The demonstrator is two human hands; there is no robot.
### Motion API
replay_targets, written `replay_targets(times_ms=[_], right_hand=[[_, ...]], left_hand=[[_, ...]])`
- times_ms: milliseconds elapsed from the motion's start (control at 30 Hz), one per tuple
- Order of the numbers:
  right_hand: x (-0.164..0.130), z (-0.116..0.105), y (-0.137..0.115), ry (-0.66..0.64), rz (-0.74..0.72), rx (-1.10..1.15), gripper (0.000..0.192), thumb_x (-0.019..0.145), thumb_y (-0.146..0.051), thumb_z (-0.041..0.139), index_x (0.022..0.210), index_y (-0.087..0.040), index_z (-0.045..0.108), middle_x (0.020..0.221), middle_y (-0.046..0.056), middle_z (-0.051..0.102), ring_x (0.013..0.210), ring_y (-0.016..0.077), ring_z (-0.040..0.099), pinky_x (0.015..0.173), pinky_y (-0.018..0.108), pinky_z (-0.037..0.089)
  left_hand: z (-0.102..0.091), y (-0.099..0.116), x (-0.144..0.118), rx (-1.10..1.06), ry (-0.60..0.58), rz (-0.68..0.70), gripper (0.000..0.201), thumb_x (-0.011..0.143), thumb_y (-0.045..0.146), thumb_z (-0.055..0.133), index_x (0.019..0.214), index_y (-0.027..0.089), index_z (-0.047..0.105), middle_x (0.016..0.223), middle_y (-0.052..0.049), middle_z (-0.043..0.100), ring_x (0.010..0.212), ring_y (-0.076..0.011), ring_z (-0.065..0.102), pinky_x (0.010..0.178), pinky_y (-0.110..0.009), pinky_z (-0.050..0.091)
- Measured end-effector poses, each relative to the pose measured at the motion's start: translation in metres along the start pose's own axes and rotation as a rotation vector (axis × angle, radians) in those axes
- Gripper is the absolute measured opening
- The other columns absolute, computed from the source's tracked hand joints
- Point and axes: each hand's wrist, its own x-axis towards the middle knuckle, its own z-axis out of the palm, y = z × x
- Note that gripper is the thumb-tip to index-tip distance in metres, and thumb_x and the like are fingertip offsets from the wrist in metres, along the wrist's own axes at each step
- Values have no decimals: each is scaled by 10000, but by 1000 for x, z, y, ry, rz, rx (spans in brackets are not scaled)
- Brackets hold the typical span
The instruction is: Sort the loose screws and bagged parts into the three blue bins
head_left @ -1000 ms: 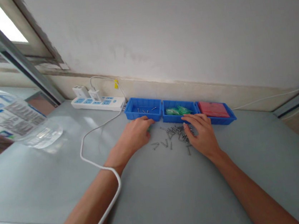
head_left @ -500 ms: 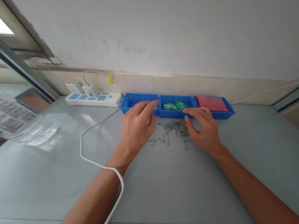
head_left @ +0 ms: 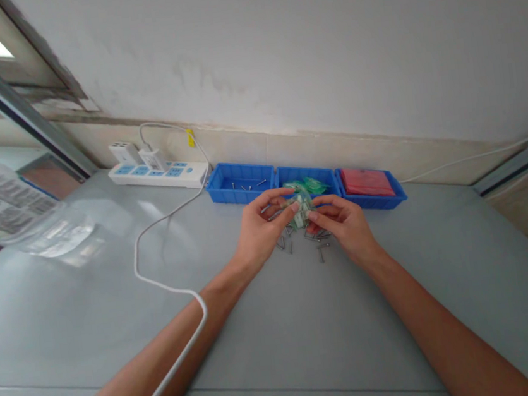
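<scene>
Between my two hands is a small clear plastic bag (head_left: 300, 210) with a greenish tint, held up over the screws. My left hand (head_left: 263, 226) pinches its left side, and my right hand (head_left: 340, 222) grips its right side. Under and in front of the bag lies a loose heap of metal screws (head_left: 320, 252), partly hidden by my fingers. Just behind my hands stands the middle blue bin (head_left: 285, 175) with green packets (head_left: 314, 184) in it. The left blue bin (head_left: 225, 194) has a few screws on its floor.
The right blue bin (head_left: 395, 199) contains a red packet (head_left: 367, 183). A white power strip (head_left: 190, 176) with chargers sits at the back left. A white cable (head_left: 159, 286) runs across the desk and over my left forearm. A large clear bottle (head_left: 57, 228) is at far left.
Both hands have come together over the screws, and the clear bag is now between them. My left hand has moved right, away from the left bin, whose inside now shows.
</scene>
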Motion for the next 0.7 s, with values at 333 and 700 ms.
replay_targets(times_ms=[333,700], right_hand=[[20,-18,-4,537,-602,-777,208,977,-328,577,981,-221,755,1024,110,733,1001,267,690,950,465,562],[24,-24,15,228,-543,-1169,326,1019,-405,525,1130,-201,753,1230,114,736,1298,323,509,1109,551,411]], left_hand=[[-12,3,3,528,15,308,224,935,216,586,1112,190,721,1080,-68,740,952,-176,690,863,-315,586],[-14,7,-2,847,-126,489,254,979,195,527,1169,201,695,1149,-94,690,1106,-241,618,1007,-425,530]])
